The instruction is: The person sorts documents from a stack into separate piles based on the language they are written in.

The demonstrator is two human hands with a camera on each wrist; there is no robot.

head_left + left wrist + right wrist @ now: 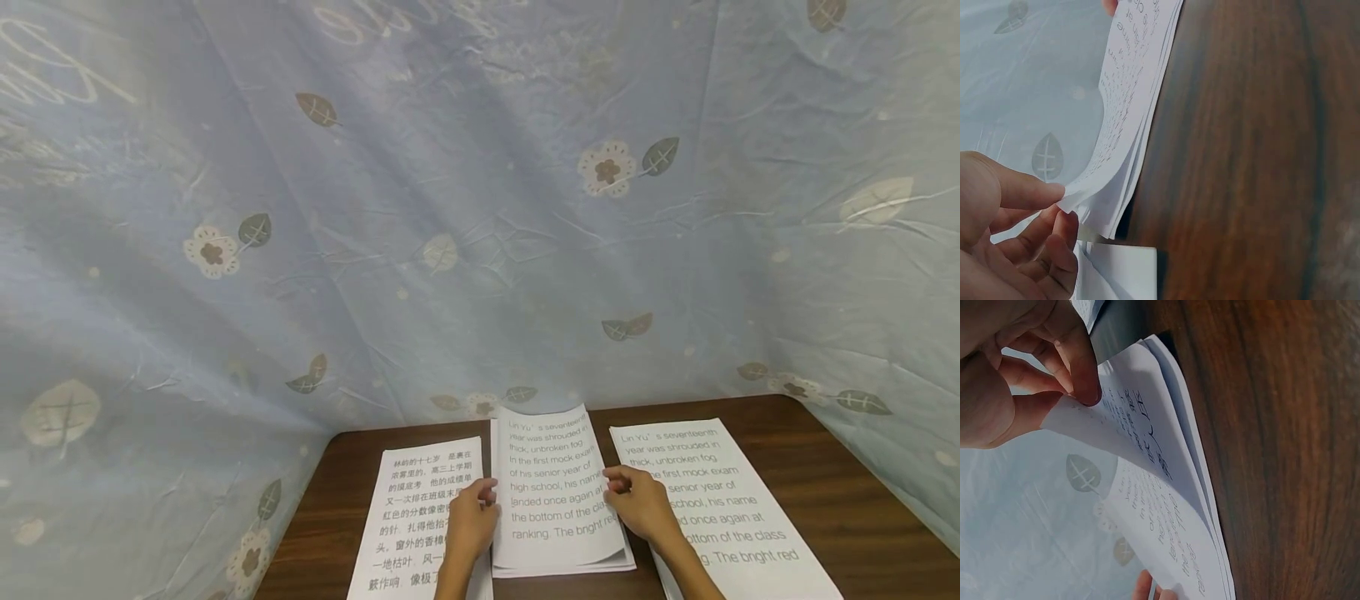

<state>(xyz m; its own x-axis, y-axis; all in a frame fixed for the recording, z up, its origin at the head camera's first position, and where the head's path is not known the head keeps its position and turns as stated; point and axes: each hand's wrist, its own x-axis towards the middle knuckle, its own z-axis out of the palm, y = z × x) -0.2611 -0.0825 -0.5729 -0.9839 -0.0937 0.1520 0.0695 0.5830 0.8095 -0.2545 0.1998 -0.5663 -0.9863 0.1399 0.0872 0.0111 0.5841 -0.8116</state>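
A sheet of paper (551, 483) with large English print tops the middle stack, its sides curving upward. My left hand (472, 521) pinches its left edge between thumb and fingers; the left wrist view shows the lifted edge of the sheet (1116, 125). On the opposite side, my right hand (637, 504) pinches the right edge. In the right wrist view the raised sheet (1091, 428) bends away from the paper under it, where a page with Chinese characters (1138, 403) shows. More sheets lie beneath, their edges slightly uneven.
To the left lies a stack of paper with Chinese print (420, 517), partly covered by my left forearm. Another stack with English print (720, 517) lies to the right, under my right forearm. Behind the brown wooden table (795, 450) hangs a pale blue patterned cloth (480, 208).
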